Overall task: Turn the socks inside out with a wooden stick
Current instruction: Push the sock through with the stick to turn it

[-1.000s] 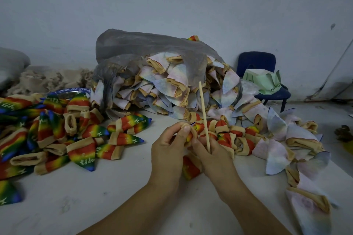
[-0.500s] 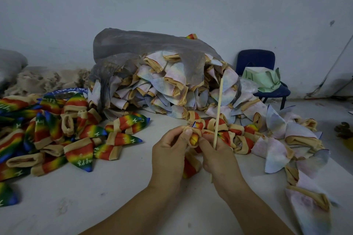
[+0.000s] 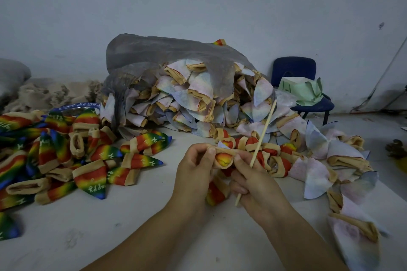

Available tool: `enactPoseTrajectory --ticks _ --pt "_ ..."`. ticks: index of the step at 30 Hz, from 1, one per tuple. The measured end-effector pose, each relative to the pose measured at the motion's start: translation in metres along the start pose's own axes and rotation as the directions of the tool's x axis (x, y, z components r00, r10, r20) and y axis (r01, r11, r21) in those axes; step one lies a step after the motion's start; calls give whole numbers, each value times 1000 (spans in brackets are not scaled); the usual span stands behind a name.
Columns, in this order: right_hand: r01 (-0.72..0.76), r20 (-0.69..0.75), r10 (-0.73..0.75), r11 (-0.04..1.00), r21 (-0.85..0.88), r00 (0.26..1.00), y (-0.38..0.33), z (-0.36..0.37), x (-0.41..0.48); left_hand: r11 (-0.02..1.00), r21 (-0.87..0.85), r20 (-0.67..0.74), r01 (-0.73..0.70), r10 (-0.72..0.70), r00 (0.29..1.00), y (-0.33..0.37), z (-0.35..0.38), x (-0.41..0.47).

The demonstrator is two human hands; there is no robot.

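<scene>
Pinched a sock (image 3: 223,159) open by its tan cuff over the counter's (image 3: 132,215) near middle, between left hand (image 3: 193,169) and right hand (image 3: 257,185), with the wooden stick (image 3: 264,130) tucked slanting under curled right fingers, likely ready to push the toe through.

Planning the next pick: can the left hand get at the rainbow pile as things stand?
Probably, but not at once. Only bare table lies between the left hand and the rainbow pile, but that hand pinches the sock and must let go first.
</scene>
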State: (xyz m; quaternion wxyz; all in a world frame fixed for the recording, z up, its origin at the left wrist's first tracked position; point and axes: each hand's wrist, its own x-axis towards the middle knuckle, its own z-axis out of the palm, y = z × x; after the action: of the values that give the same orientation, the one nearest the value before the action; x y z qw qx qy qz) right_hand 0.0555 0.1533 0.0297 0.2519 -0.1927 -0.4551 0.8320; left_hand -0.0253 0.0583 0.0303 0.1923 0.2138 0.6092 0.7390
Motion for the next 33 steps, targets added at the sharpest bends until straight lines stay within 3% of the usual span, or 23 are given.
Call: enactPoseTrajectory --ticks 3,6,8,11,16,20,23,26,33 --pt "-36 86 29 995 90 996 -2 -2 2 944 -246 114 220 -198 974 6 0 0" --pt "-62 149 39 986 153 988 -4 -5 2 781 -496 202 380 -322 925 14 1 2" --pt "-62 185 31 984 164 982 -5 -5 0 688 -581 236 435 -368 899 17 2 4" --pt "-61 199 27 984 169 980 -5 -4 -1 647 -596 279 475 -388 879 17 3 4" --pt "84 77 -81 996 -37 994 -3 -5 -2 725 -531 254 438 -357 899 9 0 3" --pt "257 -77 -306 890 -378 949 -1 -4 -4 826 -468 124 314 -291 949 3 -2 7" --pt "358 -10 -446 732 -579 895 0 -2 -6 852 -454 70 260 -257 964 2 -2 8" --pt "391 57 -484 627 -673 873 1 -2 -6 857 -442 68 264 -262 963 1 -2 7" --pt "385 84 -520 504 -773 850 1 -5 -4 917 -300 89 263 -247 965 -3 -2 9"
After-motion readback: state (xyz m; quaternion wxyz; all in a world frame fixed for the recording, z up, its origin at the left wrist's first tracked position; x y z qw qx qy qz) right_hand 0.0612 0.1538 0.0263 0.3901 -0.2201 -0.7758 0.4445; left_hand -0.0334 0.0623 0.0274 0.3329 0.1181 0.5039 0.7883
